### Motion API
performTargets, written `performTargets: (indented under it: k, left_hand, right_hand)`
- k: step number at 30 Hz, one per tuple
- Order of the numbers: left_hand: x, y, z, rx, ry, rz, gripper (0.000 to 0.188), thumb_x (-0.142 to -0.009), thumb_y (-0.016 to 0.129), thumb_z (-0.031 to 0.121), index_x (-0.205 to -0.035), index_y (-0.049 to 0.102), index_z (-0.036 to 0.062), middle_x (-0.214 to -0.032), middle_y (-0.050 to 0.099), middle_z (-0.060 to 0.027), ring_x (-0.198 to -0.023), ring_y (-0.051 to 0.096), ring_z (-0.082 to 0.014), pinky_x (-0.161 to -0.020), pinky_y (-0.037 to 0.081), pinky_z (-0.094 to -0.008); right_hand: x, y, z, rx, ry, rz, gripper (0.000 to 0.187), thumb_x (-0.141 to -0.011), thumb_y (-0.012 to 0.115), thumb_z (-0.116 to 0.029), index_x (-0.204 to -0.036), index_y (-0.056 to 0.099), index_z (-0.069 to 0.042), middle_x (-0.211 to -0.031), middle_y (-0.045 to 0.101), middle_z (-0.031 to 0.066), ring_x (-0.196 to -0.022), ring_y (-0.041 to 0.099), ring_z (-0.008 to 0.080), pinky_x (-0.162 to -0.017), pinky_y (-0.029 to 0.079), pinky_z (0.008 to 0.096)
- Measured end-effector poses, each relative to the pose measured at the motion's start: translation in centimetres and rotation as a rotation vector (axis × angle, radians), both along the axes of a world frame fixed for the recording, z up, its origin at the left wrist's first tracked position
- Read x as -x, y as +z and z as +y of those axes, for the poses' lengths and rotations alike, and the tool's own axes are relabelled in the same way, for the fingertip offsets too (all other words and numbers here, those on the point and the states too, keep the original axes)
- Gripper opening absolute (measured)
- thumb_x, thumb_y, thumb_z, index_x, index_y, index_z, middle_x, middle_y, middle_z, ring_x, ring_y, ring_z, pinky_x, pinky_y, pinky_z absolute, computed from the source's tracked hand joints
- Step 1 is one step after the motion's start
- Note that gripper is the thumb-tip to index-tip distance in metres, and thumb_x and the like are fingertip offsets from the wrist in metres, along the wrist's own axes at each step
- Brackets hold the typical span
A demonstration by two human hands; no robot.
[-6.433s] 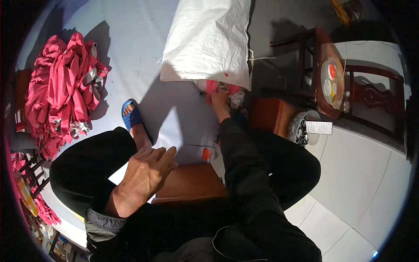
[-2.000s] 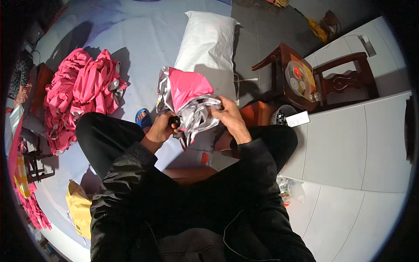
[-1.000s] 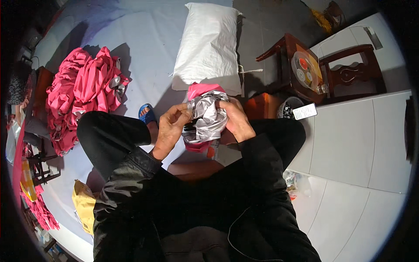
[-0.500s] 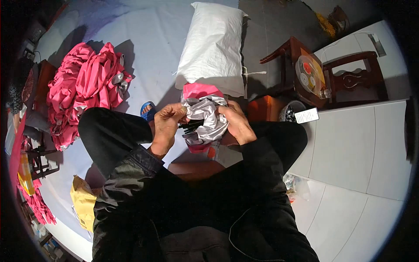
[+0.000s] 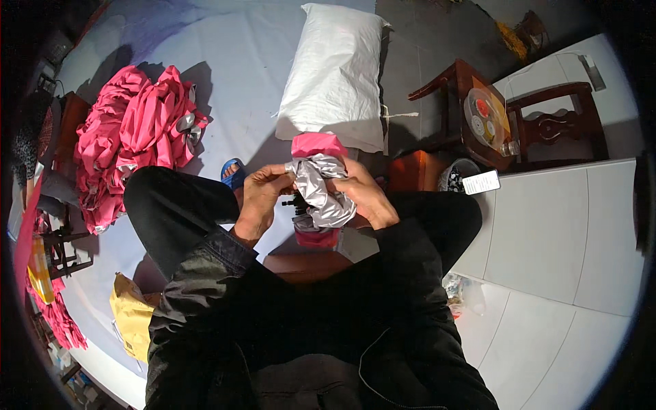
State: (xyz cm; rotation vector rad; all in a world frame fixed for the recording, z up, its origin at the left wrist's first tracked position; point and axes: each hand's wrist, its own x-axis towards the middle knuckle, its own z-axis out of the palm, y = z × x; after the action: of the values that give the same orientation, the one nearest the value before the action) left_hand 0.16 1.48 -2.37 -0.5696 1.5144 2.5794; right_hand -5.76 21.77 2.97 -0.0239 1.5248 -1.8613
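Note:
Between my knees hangs a bunched piece of shiny silver fabric (image 5: 321,191) with pink outer cloth (image 5: 318,143) showing above and below it. My left hand (image 5: 260,195) pinches the fabric's left edge between thumb and fingers. On the right side, my right hand (image 5: 365,195) grips the same fabric, its thumb lying over the silver folds. Dark thin ribs or rods (image 5: 295,202) show beside the silver cloth, near my left fingertips; it may be an umbrella, but I cannot tell for sure. My right fingers are partly hidden by the cloth.
A heap of pink fabric (image 5: 140,133) lies on the pale sheet at left. A full white sack (image 5: 335,75) lies ahead. At right stand a wooden chair (image 5: 471,109) holding a round clear container, and a phone (image 5: 481,182). A yellow bag (image 5: 131,318) sits lower left. Another person's sleeve (image 5: 26,137) shows far left.
The silver fabric has shifted and folded differently between my hands. My left fingers have drawn closer together at its edge, and my right thumb has moved left across the folds.

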Motion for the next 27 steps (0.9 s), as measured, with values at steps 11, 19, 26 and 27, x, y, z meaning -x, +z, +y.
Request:
performTargets:
  k: [11, 19, 26, 27]
  left_hand:
    - [-0.8, -0.1, 1.1, 0.180, -0.187, 0.122, 0.021, -0.089, 0.062, -0.003, -0.108, 0.069, 0.0012, -0.093, 0.072, -0.0075, -0.077, 0.066, -0.0144, -0.073, 0.053, -0.0258]
    - [-0.2, 5.9, 1.2, -0.418, -0.128, -0.159, 0.029, -0.101, 0.058, 0.028, -0.112, 0.068, 0.0040, -0.102, 0.070, -0.0065, -0.091, 0.066, -0.0145, -0.079, 0.052, -0.0260]
    - [-0.4, -0.8, -0.7, -0.664, -0.209, -0.113, 0.026, -0.101, 0.056, 0.031, -0.109, 0.067, 0.0080, -0.098, 0.069, -0.0022, -0.092, 0.065, -0.0168, -0.088, 0.053, -0.0321]
    - [-0.5, -2.1, -1.4, -0.775, -0.292, -0.074, 0.025, -0.100, 0.057, 0.031, -0.108, 0.067, 0.0086, -0.097, 0.069, -0.0026, -0.093, 0.066, -0.0174, -0.088, 0.053, -0.0325]
  right_hand:
    - [-0.8, -0.7, -1.4, -0.159, -0.016, 0.287, 0.040, -0.083, 0.073, -0.006, -0.119, 0.056, 0.001, -0.106, 0.067, 0.0077, -0.098, 0.063, 0.0152, -0.083, 0.051, 0.0305]
    - [-3.0, 1.0, -3.0, -0.509, 0.099, 0.765, 0.043, -0.086, 0.068, -0.012, -0.120, 0.048, 0.005, -0.113, 0.062, 0.0262, -0.084, 0.069, 0.0348, -0.072, 0.054, 0.0415]
    - [-7.5, 1.7, -7.7, -1.043, 0.381, 1.044, 0.046, -0.085, 0.065, -0.013, -0.122, 0.047, 0.007, -0.127, 0.053, 0.0315, -0.079, 0.068, 0.0404, -0.065, 0.056, 0.0492]
    - [-7.9, 1.6, -7.9, -1.066, 0.400, 1.061, 0.047, -0.084, 0.064, -0.013, -0.123, 0.047, 0.007, -0.129, 0.052, 0.0314, -0.079, 0.068, 0.0397, -0.064, 0.056, 0.0494]
